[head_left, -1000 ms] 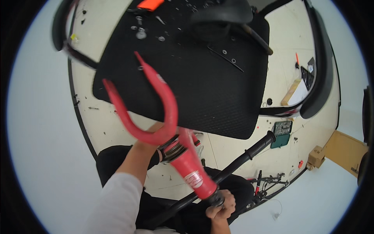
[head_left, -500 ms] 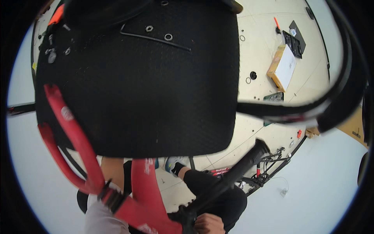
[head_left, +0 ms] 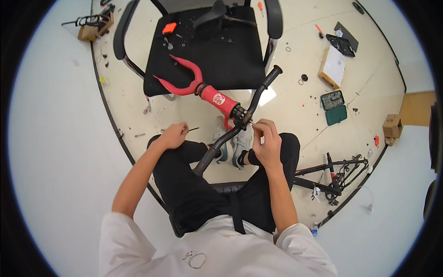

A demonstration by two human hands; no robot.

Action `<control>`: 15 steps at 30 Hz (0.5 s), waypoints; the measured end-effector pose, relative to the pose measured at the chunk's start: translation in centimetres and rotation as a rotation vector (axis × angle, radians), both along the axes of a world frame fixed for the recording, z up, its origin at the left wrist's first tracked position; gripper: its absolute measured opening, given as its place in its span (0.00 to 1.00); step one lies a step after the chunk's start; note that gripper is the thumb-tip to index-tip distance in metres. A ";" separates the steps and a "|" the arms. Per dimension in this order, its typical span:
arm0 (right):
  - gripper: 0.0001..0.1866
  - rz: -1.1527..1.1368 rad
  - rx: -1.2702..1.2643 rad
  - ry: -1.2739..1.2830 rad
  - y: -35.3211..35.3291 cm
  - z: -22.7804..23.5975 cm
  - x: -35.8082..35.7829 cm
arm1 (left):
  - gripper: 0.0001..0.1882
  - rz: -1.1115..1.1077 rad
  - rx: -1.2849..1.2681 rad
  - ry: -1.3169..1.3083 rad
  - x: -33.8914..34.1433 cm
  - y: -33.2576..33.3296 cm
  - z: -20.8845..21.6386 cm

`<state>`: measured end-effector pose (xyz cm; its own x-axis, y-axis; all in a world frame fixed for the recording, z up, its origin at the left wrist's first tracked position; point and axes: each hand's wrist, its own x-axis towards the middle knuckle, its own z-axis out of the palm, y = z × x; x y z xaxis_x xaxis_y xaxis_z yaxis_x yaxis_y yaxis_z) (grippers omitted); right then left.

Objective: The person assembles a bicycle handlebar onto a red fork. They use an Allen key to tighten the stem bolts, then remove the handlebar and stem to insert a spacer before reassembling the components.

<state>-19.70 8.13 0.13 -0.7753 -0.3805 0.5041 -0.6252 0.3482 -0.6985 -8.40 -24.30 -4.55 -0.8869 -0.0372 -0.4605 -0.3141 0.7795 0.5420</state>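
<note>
A red bicycle fork (head_left: 188, 83) with its red head tube (head_left: 218, 100) slants down from the chair seat toward my knees. At the tube's lower end, a stem (head_left: 242, 119) clamps a black handlebar (head_left: 217, 148), which lies crosswise above my shoes. My left hand (head_left: 173, 135) is closed by my left knee on a thin dark rod, apparently a hex key (head_left: 193, 129). Beside the stem, my right hand (head_left: 267, 142) has its thumb and fingers pinched together. Whatever lies between those fingertips is too small to make out.
In front stands a black chair (head_left: 207, 69) bearing a saddle (head_left: 210, 21), an orange piece (head_left: 169, 28) and small hardware. To the right lie a white-topped box (head_left: 333, 67), an opened green case (head_left: 334, 107) and a black bicycle frame (head_left: 318, 184). A cardboard box (head_left: 392, 125) stands farther right.
My view has drawn back from the chair seat. The fork and handlebar have swung round to lie before my knees. The hex key has left the seat, and both hands have come into full view.
</note>
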 end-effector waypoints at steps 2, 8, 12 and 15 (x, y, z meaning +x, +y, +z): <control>0.11 -0.010 -0.171 -0.324 -0.4 1.8 0.3 | 0.11 0.221 0.020 0.126 3.0 0.6 3.8; 0.13 0.126 -0.254 -0.979 0.0 -0.7 -0.7 | 0.13 0.629 0.392 0.316 6.1 7.3 10.7; 0.11 -0.034 -0.034 -0.501 -0.8 0.1 0.3 | 0.11 0.686 0.646 0.476 3.8 15.2 12.7; 0.05 -0.122 0.131 -0.054 -0.5 1.5 1.1 | 0.12 0.725 1.006 0.407 1.7 20.1 13.6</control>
<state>-18.55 7.58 1.60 -0.8443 -0.3418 0.4127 -0.5355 0.5096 -0.6735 -6.75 -4.20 9.02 -0.8919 -0.3617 -0.2713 -0.1653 -0.2975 0.9403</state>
